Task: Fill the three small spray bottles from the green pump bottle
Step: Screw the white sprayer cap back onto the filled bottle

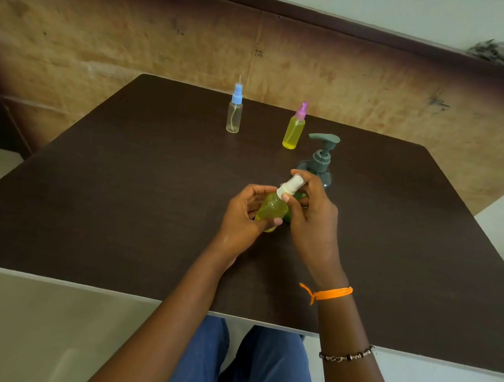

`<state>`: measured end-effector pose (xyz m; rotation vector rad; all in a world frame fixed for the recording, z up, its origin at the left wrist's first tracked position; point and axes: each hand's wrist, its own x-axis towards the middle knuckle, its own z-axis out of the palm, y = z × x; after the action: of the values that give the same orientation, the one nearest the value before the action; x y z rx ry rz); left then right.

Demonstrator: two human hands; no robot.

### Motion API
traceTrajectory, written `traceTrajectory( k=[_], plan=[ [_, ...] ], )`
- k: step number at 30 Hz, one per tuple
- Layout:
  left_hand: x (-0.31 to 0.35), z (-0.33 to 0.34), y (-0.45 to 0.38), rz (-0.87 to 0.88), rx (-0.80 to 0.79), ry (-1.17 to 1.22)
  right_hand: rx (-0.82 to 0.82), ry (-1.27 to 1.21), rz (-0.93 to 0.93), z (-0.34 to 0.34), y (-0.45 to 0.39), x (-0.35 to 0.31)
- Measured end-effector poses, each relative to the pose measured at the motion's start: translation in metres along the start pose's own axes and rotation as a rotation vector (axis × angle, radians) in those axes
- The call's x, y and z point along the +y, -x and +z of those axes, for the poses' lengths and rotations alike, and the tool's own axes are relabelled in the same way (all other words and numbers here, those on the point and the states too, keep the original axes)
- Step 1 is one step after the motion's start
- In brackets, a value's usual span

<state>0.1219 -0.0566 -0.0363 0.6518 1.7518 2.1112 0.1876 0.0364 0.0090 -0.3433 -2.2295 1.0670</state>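
white-capped bottle (271, 208) in left grip (243, 217), right grip (312, 209) on cap

pump bottle (319, 163) blocks right, left table (122, 178) open

— Which colours are seen beyond the grey pump bottle (319, 163)?
— Pink-capped bottle (294, 126): yellow fill. Blue-capped bottle (235, 110): clear.
— And nearer than it?
— White-capped bottle (275, 204): yellow-green. The desk (121, 193) is dark brown; an orange thread (325, 293) is noted.
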Motion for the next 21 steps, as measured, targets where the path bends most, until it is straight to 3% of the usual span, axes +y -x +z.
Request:
traceTrajectory(
  k=[7, 13, 21],
  plan=[
    [-0.005, -0.007, 0.004, 0.003, -0.08, -0.049, -0.097, 0.079, -0.01, 0.0, 0.009, 0.002],
    [-0.003, -0.005, 0.009, -0.024, -0.251, -0.039, -0.128, 0.053, 0.015, -0.016, 0.023, 0.006],
    [-0.005, -0.006, 0.008, -0.048, -0.304, -0.016, -0.061, -0.042, 0.099, -0.01, 0.029, 0.009]
  ],
)
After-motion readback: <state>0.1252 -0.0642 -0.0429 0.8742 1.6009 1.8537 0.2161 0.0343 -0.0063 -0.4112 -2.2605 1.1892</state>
